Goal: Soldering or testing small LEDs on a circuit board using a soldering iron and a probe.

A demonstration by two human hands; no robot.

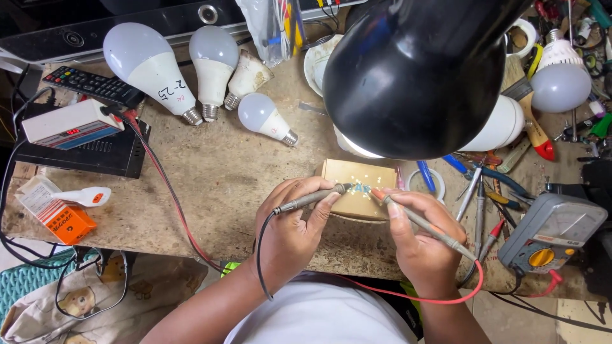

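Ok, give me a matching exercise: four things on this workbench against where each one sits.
1. multimeter
2. remote control
3. orange box
4. black lamp shade

a. left edge of the bench
b. far left, by the big bulbs
c. right edge, beside the right hand
d. above the small board under the probes

Pairs: 1-c, 2-b, 3-a, 4-d

Small block point(358, 185) on tabletop point(223, 172), just beyond both hands. Left hand point(290, 223) and right hand point(417, 239) side by side, each holding a probe point(312, 199) tipped onto the block. Lamp shade point(417, 70) overhangs, beyond the hands. Four bulbs point(213, 64) well beyond the left hand. Multimeter point(551, 232) right of the right hand; hand tools point(478, 185) between. Small carton point(57, 213) far left of the left hand.
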